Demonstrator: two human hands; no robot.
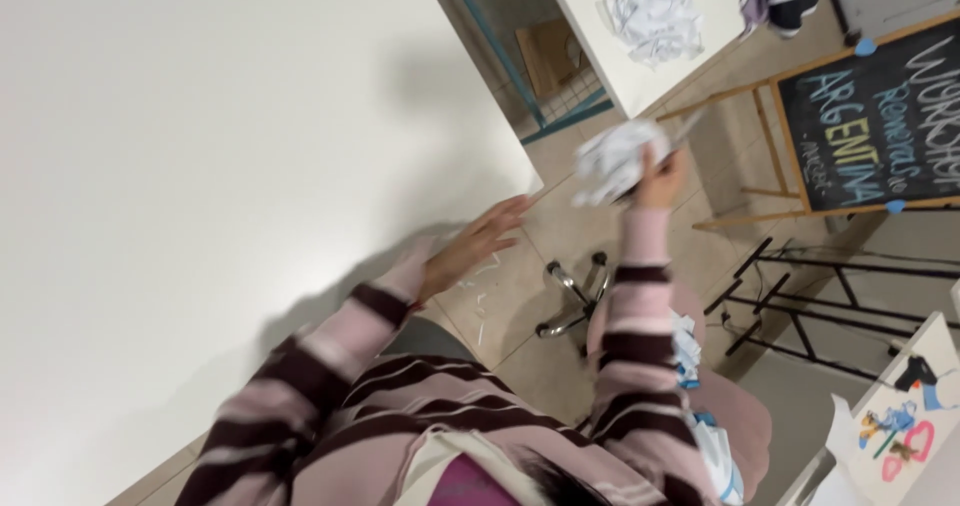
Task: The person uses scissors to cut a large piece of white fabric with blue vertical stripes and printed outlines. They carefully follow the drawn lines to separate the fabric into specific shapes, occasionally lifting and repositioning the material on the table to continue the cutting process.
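R hand (660, 174) clenched round crumpled white paper (612, 161), L hand (470, 246) open, fingers spread, at white table (200, 166) edge

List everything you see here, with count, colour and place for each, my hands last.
Large table: one, white, left.
Second table: one, white, top centre.
Heap of crumpled paper: one, white, on second table.
Easel chalkboard: one, black, wooden frame, right.
Chair base: one, chrome, on floor, centre.
Painted sheet: one, white with colours, bottom right.
Crumpled paper ball: one, white, in right hand.
Left hand: open, at large table's edge.
Right hand: raised, gripping ball.
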